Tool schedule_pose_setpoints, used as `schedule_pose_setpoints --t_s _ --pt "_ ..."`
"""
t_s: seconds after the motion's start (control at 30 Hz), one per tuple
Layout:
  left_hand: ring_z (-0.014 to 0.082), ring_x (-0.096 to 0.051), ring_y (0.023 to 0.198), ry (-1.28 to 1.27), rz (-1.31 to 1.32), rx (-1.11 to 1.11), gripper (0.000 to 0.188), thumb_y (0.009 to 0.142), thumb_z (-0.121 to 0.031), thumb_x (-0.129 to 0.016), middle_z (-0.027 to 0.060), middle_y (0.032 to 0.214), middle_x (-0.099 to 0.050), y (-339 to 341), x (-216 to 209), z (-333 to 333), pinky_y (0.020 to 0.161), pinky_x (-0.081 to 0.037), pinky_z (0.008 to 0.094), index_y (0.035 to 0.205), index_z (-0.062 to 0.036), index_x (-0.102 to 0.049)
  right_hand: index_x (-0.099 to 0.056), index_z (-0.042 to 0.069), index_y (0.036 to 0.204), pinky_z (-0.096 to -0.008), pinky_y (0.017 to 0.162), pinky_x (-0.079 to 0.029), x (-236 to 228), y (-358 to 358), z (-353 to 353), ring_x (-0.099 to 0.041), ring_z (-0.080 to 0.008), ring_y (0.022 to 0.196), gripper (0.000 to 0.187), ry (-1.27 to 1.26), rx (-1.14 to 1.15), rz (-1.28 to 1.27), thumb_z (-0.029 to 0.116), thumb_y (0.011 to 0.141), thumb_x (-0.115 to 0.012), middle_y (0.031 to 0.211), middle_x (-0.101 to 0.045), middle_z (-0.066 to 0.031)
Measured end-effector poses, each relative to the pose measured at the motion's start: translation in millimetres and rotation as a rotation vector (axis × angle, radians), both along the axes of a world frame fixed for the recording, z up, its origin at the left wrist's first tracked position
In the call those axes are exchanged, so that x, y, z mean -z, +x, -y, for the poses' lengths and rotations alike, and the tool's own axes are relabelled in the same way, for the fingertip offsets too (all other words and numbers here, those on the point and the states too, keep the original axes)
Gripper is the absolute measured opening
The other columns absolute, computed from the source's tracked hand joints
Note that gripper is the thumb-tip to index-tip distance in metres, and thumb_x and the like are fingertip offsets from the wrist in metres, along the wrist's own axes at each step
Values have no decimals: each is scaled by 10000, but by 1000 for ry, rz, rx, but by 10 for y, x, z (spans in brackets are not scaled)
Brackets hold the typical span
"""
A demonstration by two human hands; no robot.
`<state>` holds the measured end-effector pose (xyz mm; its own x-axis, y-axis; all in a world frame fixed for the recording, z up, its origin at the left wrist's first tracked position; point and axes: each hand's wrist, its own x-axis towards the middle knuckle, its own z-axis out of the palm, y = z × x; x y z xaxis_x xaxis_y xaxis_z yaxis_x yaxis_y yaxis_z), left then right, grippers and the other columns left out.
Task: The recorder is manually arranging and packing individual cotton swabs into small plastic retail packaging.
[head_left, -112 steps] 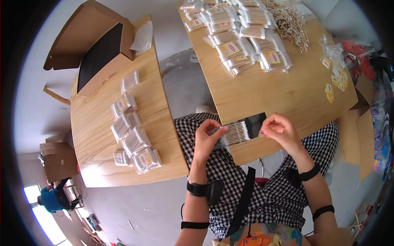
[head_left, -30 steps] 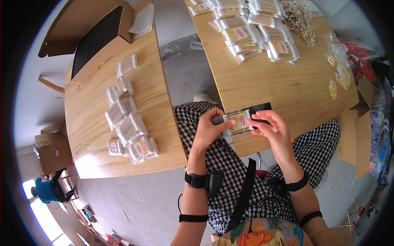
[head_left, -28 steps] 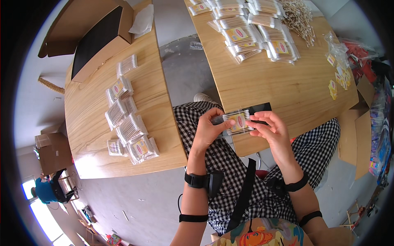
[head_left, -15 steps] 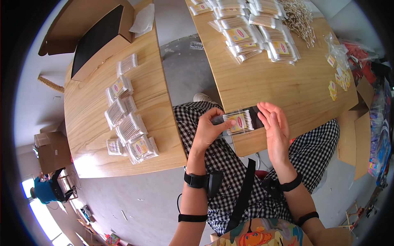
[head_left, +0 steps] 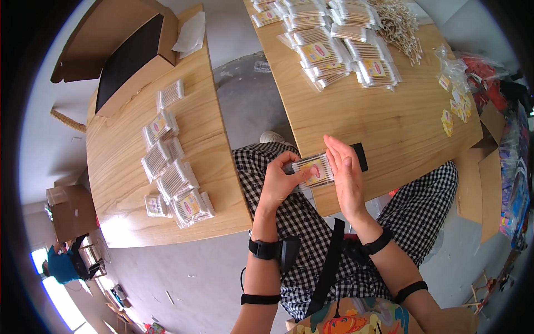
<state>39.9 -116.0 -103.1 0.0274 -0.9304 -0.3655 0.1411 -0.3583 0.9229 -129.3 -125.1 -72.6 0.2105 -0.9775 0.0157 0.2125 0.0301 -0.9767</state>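
My left hand [head_left: 276, 181] grips a clear bag of cotton swabs [head_left: 301, 166], its thumb pressing on the yellow label. The bag lies at the near left edge of the right table. Against the bag's right end, where the swab tips are, rests my right hand [head_left: 346, 177], flat with its fingers stretched out. A flat black piece [head_left: 361, 157] sticks out from beyond the right hand; the rest of it is hidden. Farther back on this table, bagged cotton swabs [head_left: 318, 53] are stacked in piles, beside a heap of loose cotton swabs [head_left: 399, 26].
On the left table [head_left: 211, 183], more swab bags [head_left: 177, 181] lie in a column below an open cardboard box [head_left: 167, 44]. Small yellow labels [head_left: 460, 107] and clear plastic bags [head_left: 449, 64] sit at the right table's far right. A gap separates the tables. Another person [head_left: 62, 267] is far left.
My right hand has moved left, from apart on the right to the end of the swab bag. The bag and my left hand have shifted slightly left.
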Motion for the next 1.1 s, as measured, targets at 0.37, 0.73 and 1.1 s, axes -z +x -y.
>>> schedule_pose_setpoints --t_s 0.37,0.73,1.1 --pt "181 -547 801 -452 664 -484 190 833 5 -743 68 882 -600 -214 -443 -123 751 -464 302 983 -20 -629 -395 -29 1459 -417 1220 -274 -81 -483 158 -360 -294 1464 593 -16 140 -3 438 1094 -393 1525 -419 -208" --pt "350 -557 1205 -822 924 249 459 875 -182 -735 149 1308 -571 -1869 -267 1006 989 -489 439 1257 -14 -544 -426 22 1401 -445 1177 -333 -235 -1981 1121 -384 -323 1441 527 -95 403 -389 157 964 -688 1477 -448 -196" --pt "313 -517 1295 -759 1125 339 483 870 -236 -728 110 1397 -537 -2042 -246 1052 1049 -461 431 1279 -32 -573 -271 -66 1513 -586 1182 -230 356 -2269 3097 -293 -463 1454 1166 -285 577 -1133 490 694 -888 1523 -352 -316"
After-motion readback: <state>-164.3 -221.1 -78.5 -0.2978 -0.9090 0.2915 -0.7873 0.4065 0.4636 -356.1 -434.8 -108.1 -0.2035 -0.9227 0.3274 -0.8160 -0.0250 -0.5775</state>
